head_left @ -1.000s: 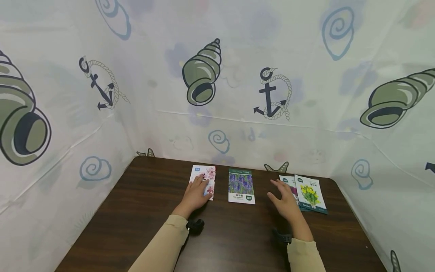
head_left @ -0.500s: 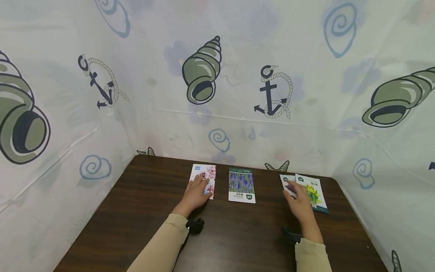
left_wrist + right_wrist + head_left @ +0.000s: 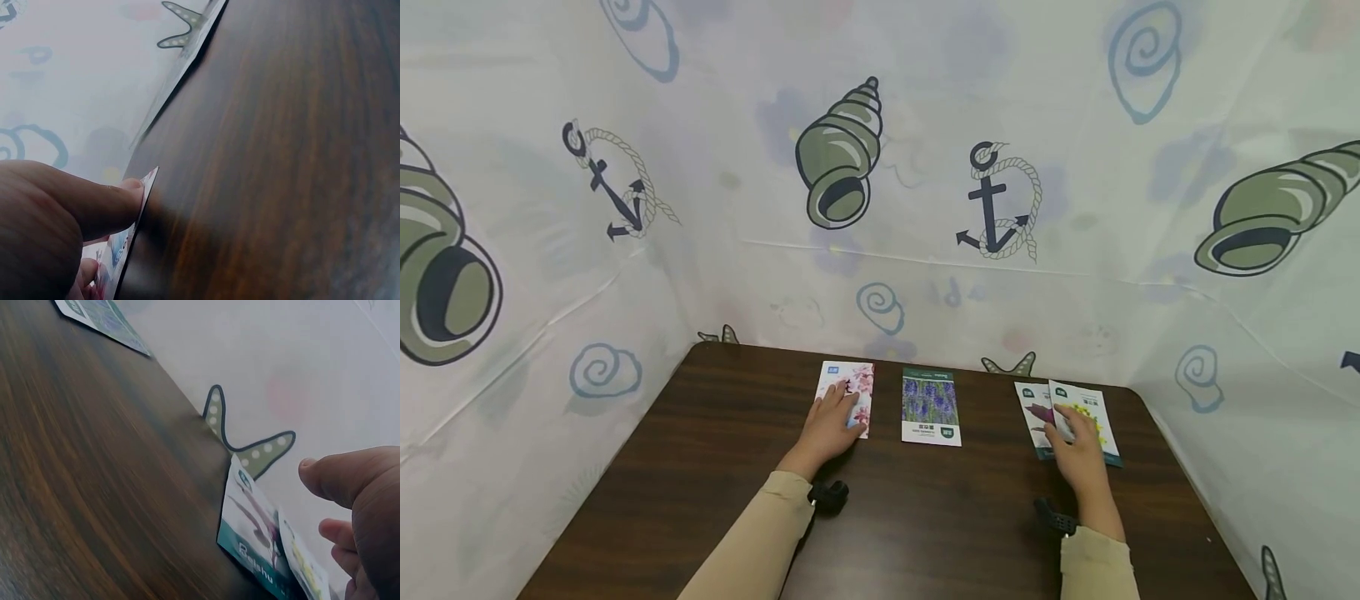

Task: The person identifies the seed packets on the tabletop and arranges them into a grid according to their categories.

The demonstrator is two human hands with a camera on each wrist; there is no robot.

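On the table (image 3: pixel 910 533), the left hand (image 3: pixel 826 425) is laid with fingers straight; the right hand (image 3: pixel 1081 457) is stretched out, its grip relaxed around nothing. Partly covered by the nearer right hand, toward the far right corner, the yellow-flower packet (image 3: pixel 1086 399) is pointed lengthwise at the far edge. The blossom packet (image 3: pixel 862 387) is touched by the left.

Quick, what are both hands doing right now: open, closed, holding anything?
Left hand: open, resting on the pink-flower packet.
Right hand: open over the yellow-flower packet, gripping nothing.
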